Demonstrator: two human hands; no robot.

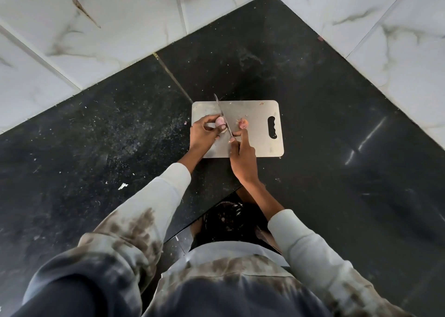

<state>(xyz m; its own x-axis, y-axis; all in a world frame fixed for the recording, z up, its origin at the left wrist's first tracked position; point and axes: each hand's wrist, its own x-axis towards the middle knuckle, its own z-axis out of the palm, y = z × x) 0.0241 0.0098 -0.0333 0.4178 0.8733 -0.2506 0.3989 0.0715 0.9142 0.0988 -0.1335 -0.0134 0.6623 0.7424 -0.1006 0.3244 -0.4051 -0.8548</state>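
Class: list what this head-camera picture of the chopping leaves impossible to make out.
Head view: the knife handle, hidden inside the right hand.
Head view: most of the pink vegetable, covered by the left hand; its kind is unclear.
Head view: the small pink scraps, too small to identify.

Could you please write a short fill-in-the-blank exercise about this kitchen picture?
1. The right hand holds a ____ by its handle.
2. The left hand grips a small pink onion on the cutting ____.
3. This work is done on a ____ counter beside white walls.
Missing words: knife, board, black.
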